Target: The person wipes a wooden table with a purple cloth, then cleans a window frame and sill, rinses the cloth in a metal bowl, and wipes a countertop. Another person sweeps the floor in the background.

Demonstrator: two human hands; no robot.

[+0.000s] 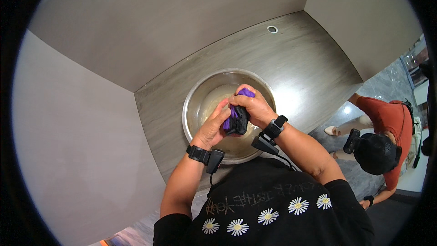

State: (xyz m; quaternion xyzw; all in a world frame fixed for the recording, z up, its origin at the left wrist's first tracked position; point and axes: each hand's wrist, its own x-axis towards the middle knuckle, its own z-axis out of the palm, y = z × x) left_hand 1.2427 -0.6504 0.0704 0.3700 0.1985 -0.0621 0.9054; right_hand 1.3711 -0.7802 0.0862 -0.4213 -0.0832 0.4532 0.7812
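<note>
Bunched between my two hands is a purple and black cloth (239, 119), wet-looking and squeezed into a lump. My left hand (214, 124) grips its left side, with the thumb towards the middle. My right hand (254, 106) is closed around the upper right part, and a purple bit shows above its fingers. Both hands are over a round stainless steel basin (191, 99) holding cloudy water (213, 100). Part of the water is hidden by my hands and the cloth.
The basin stands on a grey wood-grain tabletop (307, 48) with a round cable hole (272, 29). Panels enclose it at the left (85, 136), back (170, 17) and right (358, 17). Black devices are strapped to my wrists. A person in a rust-red top (404, 119) is at the right.
</note>
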